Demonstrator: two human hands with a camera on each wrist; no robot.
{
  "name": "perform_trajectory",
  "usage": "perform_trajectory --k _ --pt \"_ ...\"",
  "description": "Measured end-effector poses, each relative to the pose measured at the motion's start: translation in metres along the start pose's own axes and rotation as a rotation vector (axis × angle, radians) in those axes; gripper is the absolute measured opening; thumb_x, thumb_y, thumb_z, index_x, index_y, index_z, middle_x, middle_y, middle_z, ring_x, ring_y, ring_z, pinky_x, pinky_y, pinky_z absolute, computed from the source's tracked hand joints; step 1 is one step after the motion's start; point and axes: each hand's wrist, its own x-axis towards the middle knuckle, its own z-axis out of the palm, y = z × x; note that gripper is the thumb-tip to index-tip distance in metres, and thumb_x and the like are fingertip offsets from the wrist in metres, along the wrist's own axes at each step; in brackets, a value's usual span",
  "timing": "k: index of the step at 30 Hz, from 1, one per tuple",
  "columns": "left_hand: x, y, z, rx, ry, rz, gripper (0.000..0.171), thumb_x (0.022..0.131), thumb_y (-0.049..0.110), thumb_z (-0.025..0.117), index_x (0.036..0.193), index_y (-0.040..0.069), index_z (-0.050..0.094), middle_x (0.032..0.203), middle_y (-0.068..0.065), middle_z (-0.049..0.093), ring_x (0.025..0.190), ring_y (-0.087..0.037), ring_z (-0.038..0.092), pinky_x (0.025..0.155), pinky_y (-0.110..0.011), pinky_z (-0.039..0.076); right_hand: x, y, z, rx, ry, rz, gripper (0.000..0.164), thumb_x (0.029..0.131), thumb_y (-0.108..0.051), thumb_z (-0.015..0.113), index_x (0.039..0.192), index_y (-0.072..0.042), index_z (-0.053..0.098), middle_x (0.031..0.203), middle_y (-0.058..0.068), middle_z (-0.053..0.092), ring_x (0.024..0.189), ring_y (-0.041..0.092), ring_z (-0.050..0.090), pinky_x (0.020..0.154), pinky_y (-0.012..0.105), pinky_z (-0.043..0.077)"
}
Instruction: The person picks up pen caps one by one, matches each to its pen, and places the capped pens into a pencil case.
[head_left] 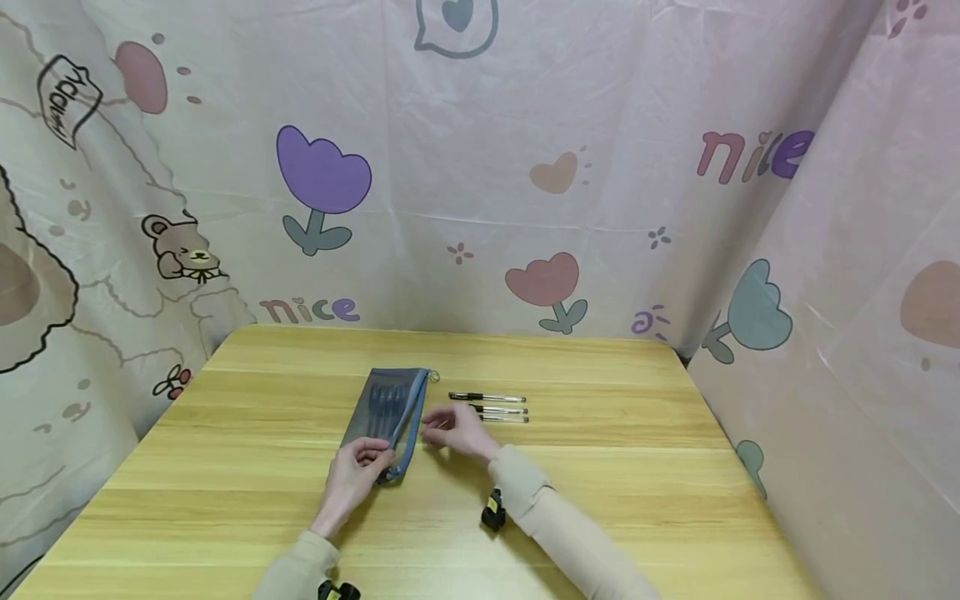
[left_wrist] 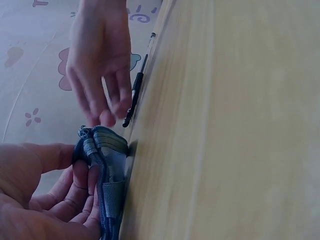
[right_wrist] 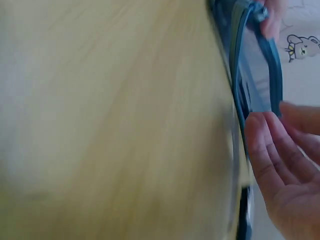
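A blue-grey see-through zip pouch [head_left: 362, 412] lies on the table with its zipped side spread apart. Several dark pens [head_left: 386, 404] show through it. My left hand [head_left: 352, 482] pinches the near end of the pouch by the zipper, between thumb and fingers. Just right of the opening hovers my right hand [head_left: 461, 432], fingers slightly bent and holding nothing that I can see. In the right wrist view its fingertips are close to the pouch's blue edge [right_wrist: 276, 75]; whether they touch is unclear. Three black-capped clear pens [head_left: 487, 397] lie beyond the right hand, which partly covers two.
The wooden table [head_left: 615, 467] reaches to a patterned cloth [head_left: 450, 167] hung at the back and along both sides. A small metal ring [head_left: 434, 377] sits at the pouch's far corner. A black wrist camera [head_left: 492, 510] hangs below the right sleeve.
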Motion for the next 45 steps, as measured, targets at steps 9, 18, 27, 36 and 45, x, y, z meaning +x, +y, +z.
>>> perform_trajectory --k 9,18,27,36,45 --pt "-0.002 0.001 -0.002 0.006 -0.017 -0.004 0.017 0.093 0.006 0.07 0.107 -0.004 0.069 0.093 -0.014 0.073 0.074 -0.004 0.061 0.07 -0.019 0.05 -0.028 0.015 -0.048 -0.262 -0.019 -0.062 0.027 0.092 -0.004 0.069 0.118 0.004 0.067 0.11 0.018 0.072 0.096 0.022 0.068 0.086 0.025 0.056" --pt "-0.002 0.001 -0.002 0.002 -0.022 -0.008 0.018 0.093 0.006 0.069 0.108 -0.005 0.069 0.093 -0.014 0.072 0.074 -0.004 0.061 0.07 -0.019 0.05 -0.033 0.03 -0.079 -0.526 0.081 -0.154 0.025 0.086 0.002 0.073 0.11 0.004 0.07 0.104 0.016 0.073 0.086 0.023 0.068 0.078 0.028 0.058" --pt "-0.002 0.001 -0.002 0.01 -0.014 -0.008 0.017 0.093 0.006 0.07 0.106 -0.005 0.069 0.092 -0.013 0.072 0.074 -0.005 0.061 0.07 -0.019 0.05 -0.028 0.032 -0.082 -0.578 0.075 -0.089 0.023 0.085 -0.002 0.076 0.108 0.002 0.072 0.104 0.013 0.071 0.095 0.027 0.069 0.089 0.041 0.058" --pt "-0.002 0.001 -0.002 0.011 -0.025 -0.004 0.019 0.094 0.008 0.069 0.108 -0.005 0.069 0.093 -0.014 0.072 0.074 -0.005 0.061 0.07 -0.019 0.05 -0.023 0.036 -0.081 -0.624 0.063 -0.068 0.018 0.086 -0.004 0.075 0.104 0.0 0.074 0.102 0.011 0.071 0.098 0.027 0.068 0.092 0.043 0.056" --pt "-0.003 0.001 -0.003 0.014 -0.023 -0.001 0.021 0.094 0.009 0.07 0.109 -0.005 0.068 0.094 -0.014 0.072 0.076 -0.006 0.062 0.07 -0.019 0.05 -0.023 0.035 -0.081 -0.657 0.052 -0.077 0.008 0.087 -0.001 0.074 0.095 -0.001 0.075 0.095 0.008 0.069 0.091 0.023 0.067 0.086 0.039 0.057"
